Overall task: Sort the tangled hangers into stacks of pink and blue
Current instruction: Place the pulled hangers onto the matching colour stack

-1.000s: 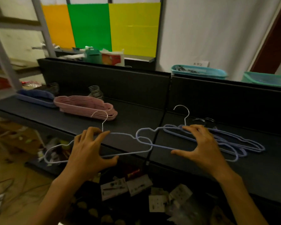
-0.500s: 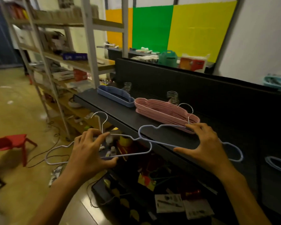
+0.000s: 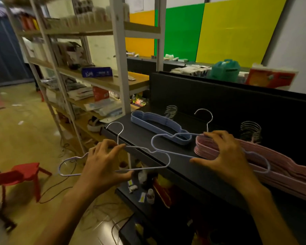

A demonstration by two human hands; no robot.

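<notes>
Gripping thin blue wire hangers — left hand (image 3: 102,163) one (image 3: 113,160), right hand (image 3: 224,156) another (image 3: 168,138) — above ridged pink stack (image 3: 290,167).

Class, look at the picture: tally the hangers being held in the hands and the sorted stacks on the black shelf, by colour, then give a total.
Blue hangers held: 2 (left hand one, right hand one)
Blue stacks: 1
Pink stacks: 1
Total: 4
</notes>
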